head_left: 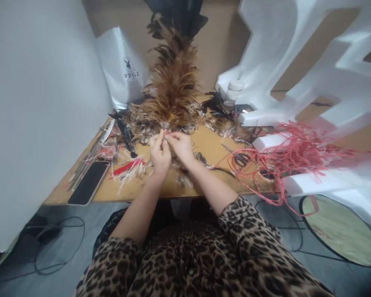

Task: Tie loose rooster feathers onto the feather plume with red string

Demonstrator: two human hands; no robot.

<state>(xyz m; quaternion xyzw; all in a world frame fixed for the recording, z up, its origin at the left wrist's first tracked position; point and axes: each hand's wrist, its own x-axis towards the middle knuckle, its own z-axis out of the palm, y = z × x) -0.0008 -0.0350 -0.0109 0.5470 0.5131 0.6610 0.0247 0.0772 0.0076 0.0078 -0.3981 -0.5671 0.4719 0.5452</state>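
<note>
A tall plume of brown feathers point(176, 78) with a black top stretches away from me, its lower end at my fingertips. My left hand point(160, 154) is closed in a pinch at that lower end. Beside it, the fingers of my right hand point(181, 146) pinch close against the left fingertips. A small bit of red strip point(165, 132) shows between the two hands; the exact grip is partly hidden by the fingers. Loose brown and black feathers point(142, 128) lie around the plume on the table point(204, 140).
At left lie a phone point(89, 183), thin sticks point(91, 154) and red and white strips point(128, 167). Scissors point(241, 159) and tangled pink strips point(306, 152) are at right, near white foam pieces point(312, 181). Behind stand a silver bag point(120, 62) and a jar point(234, 91).
</note>
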